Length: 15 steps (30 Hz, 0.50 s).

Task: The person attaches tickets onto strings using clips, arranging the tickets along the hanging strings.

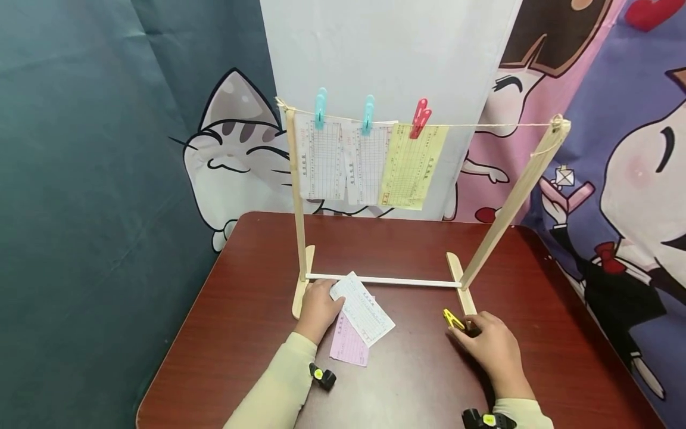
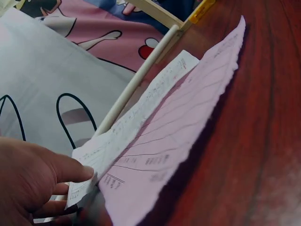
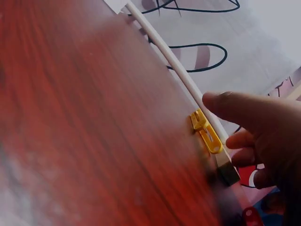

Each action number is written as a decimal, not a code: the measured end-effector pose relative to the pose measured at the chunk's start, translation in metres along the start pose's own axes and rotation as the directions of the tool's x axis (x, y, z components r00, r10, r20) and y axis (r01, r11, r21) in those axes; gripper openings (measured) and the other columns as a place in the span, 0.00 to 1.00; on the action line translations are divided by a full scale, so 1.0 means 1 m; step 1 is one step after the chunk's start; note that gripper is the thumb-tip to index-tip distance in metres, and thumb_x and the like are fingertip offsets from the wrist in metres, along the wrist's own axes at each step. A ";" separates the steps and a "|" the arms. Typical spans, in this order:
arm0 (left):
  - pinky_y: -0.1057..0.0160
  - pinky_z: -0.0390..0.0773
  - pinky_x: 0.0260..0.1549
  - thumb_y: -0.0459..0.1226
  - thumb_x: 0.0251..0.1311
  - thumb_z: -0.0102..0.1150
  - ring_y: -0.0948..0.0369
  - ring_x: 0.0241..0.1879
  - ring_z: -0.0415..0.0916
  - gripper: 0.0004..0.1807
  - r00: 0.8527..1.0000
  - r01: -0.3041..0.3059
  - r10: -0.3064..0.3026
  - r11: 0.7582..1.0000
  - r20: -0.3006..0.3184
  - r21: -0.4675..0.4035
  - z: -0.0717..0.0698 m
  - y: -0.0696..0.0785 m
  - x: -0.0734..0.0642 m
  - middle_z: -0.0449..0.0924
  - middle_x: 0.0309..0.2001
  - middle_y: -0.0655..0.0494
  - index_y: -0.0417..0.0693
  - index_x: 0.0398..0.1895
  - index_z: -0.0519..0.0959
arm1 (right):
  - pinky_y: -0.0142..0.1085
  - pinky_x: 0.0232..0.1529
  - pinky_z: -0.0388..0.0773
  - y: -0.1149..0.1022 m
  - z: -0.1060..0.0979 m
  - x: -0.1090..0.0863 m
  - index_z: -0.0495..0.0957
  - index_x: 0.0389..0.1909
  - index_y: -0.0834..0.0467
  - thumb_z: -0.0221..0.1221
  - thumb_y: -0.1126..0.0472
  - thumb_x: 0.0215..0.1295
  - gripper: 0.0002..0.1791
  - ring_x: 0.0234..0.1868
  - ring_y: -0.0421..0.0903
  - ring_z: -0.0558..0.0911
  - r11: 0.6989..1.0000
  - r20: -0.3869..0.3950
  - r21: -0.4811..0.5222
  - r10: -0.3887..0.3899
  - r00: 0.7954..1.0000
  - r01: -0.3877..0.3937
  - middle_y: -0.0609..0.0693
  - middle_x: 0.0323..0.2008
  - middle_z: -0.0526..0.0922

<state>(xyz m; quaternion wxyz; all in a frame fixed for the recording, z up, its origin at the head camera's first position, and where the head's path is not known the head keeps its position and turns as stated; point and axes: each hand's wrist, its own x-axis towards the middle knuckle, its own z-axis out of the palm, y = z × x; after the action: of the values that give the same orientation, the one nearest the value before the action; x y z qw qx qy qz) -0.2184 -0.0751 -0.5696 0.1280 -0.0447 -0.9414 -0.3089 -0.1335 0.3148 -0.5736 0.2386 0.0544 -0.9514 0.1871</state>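
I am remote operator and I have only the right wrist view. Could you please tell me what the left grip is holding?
Observer: The left grip holds a white slip.
Operator: Thank you. Is there any other paper close to it, which I cannot see?
Observer: Yes. In the head view, it partly covers a pink slip.
Operator: I understand. And higher up, does something hang there?
Observer: Yes, a yellow slip hangs from the line by a red clip.
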 end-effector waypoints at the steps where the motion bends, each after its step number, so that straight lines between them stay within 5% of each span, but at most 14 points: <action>1: 0.49 0.75 0.51 0.40 0.52 0.79 0.46 0.50 0.80 0.26 1.000 0.006 -0.006 1.000 0.009 0.005 0.001 0.000 0.000 0.85 0.50 0.44 0.39 0.54 0.85 | 0.44 0.26 0.73 0.000 0.001 0.000 0.88 0.31 0.53 0.82 0.44 0.42 0.21 0.27 0.44 0.74 1.000 0.020 -0.005 0.009 1.000 -0.009 0.41 0.24 0.73; 7: 0.47 0.76 0.44 0.39 0.53 0.78 0.47 0.42 0.79 0.17 0.999 0.021 -0.022 1.000 0.024 0.022 0.002 -0.002 0.000 0.85 0.39 0.49 0.43 0.46 0.87 | 0.42 0.27 0.67 -0.003 0.005 0.001 0.87 0.29 0.54 0.81 0.52 0.43 0.16 0.27 0.44 0.67 1.000 0.035 -0.011 -0.007 0.999 0.007 0.41 0.23 0.69; 11: 0.48 0.78 0.40 0.38 0.60 0.73 0.50 0.37 0.80 0.05 1.000 0.007 -0.007 1.000 -0.014 -0.008 0.002 -0.002 0.000 0.85 0.34 0.53 0.47 0.36 0.87 | 0.46 0.30 0.66 -0.002 0.008 0.003 0.86 0.28 0.55 0.80 0.56 0.43 0.14 0.28 0.46 0.70 1.000 0.014 -0.004 -0.018 1.000 0.018 0.43 0.24 0.71; 15: 0.51 0.80 0.35 0.37 0.64 0.70 0.53 0.33 0.82 0.03 0.998 -0.013 0.008 0.996 -0.064 -0.088 0.001 -0.001 0.000 0.86 0.32 0.54 0.48 0.33 0.86 | 0.46 0.33 0.63 -0.001 0.012 0.002 0.86 0.30 0.55 0.79 0.57 0.44 0.14 0.33 0.48 0.74 0.999 -0.019 0.053 -0.006 1.000 0.007 0.44 0.27 0.76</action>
<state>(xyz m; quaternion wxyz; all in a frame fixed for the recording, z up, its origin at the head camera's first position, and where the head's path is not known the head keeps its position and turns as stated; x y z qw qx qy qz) -0.2185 -0.0752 -0.5713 0.1576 -0.0453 -0.9219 -0.3511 -0.1406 0.3097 -0.5819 0.2466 0.0620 -0.9435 0.2123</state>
